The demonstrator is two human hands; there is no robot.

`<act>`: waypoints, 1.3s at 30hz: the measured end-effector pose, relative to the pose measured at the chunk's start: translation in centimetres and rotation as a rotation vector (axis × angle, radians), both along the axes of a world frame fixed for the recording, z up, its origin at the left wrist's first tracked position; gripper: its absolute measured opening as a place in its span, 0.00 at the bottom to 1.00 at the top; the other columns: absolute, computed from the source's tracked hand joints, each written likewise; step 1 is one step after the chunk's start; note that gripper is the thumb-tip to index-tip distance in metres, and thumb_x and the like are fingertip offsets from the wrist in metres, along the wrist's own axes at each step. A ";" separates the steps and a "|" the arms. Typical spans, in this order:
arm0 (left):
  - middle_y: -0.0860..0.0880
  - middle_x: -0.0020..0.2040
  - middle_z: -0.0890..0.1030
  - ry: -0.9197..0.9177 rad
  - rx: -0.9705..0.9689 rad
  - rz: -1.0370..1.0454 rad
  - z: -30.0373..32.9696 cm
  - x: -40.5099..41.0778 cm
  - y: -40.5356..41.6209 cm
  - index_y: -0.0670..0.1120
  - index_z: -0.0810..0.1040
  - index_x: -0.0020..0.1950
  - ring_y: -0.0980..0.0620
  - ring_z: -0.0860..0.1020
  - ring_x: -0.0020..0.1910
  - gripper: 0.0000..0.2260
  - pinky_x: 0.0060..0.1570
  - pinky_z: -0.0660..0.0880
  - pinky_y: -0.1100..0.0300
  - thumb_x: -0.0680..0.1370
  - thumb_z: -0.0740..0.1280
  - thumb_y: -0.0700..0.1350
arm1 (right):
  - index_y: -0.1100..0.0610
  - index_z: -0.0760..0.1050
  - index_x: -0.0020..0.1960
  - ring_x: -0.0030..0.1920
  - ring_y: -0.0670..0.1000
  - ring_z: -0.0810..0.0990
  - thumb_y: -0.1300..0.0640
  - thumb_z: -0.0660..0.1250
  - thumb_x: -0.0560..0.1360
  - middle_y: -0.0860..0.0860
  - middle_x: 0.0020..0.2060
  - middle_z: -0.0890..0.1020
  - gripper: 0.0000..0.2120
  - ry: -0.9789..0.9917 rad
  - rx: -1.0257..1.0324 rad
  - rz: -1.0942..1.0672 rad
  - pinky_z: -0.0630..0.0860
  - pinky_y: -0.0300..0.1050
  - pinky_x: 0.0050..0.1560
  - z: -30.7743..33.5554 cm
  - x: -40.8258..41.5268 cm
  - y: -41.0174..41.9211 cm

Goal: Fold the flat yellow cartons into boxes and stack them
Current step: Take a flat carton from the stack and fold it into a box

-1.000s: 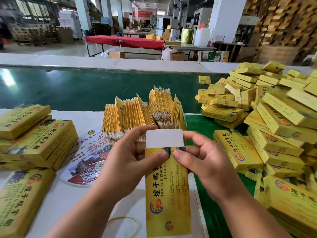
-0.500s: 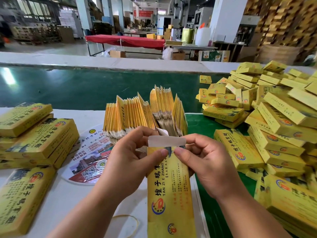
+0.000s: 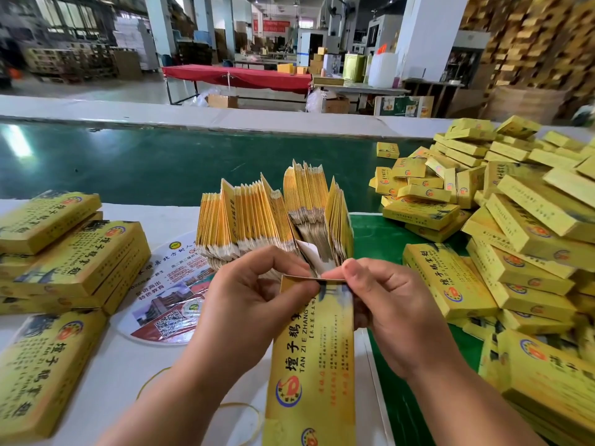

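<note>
A yellow carton (image 3: 314, 358) was held upright at centre, above the white tabletop (image 3: 106, 381), with both hands at its top end. The left hand (image 3: 254, 304) was clamped on the top left edge, thumb in front and fingers curled behind. The right hand (image 3: 389, 313) was pinched on the top right corner, where the white end flap (image 3: 314, 257) was bent back. Just behind the hands, a fanned bundle of flat cartons (image 3: 273, 214) was seen standing on edge. Folded boxes (image 3: 528, 226) were heaped on the green belt (image 3: 167, 162) at right. More boxes were stacked at left (image 3: 70, 259). A round printed fan (image 3: 167, 294) and a rubber band (image 3: 248, 410) were seen lying on the tabletop.
</note>
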State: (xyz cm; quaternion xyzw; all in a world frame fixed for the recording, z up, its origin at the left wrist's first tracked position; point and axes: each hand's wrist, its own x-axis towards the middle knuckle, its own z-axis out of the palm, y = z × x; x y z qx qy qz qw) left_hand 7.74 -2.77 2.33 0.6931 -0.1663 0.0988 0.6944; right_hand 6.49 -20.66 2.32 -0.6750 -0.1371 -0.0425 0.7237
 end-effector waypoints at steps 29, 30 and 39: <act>0.65 0.48 0.76 -0.184 0.648 0.269 0.4 -1.8 -1.0 0.62 0.67 0.61 0.65 0.75 0.48 0.32 0.44 0.70 0.71 0.62 0.67 0.72 | 0.55 0.80 0.42 0.30 0.38 0.74 0.61 0.71 0.75 0.39 0.31 0.77 0.04 -0.450 -0.238 -0.498 0.67 0.25 0.31 -0.1 -1.3 1.4; 0.65 0.49 0.75 -0.220 0.713 0.288 0.4 -1.8 -1.0 0.61 0.66 0.62 0.65 0.72 0.49 0.34 0.45 0.68 0.70 0.61 0.66 0.74 | 0.55 0.80 0.43 0.30 0.38 0.75 0.60 0.71 0.75 0.38 0.31 0.77 0.03 -0.458 -0.238 -0.510 0.67 0.25 0.31 -0.1 -1.3 1.5; 0.59 0.47 0.73 -0.297 0.824 0.451 0.1 -1.9 -1.6 0.53 0.67 0.61 0.57 0.71 0.45 0.29 0.45 0.65 0.62 0.64 0.68 0.63 | 0.56 0.81 0.43 0.35 0.42 0.82 0.58 0.72 0.73 0.45 0.36 0.83 0.01 -0.428 -0.193 -0.477 0.75 0.30 0.34 -0.1 -1.4 2.6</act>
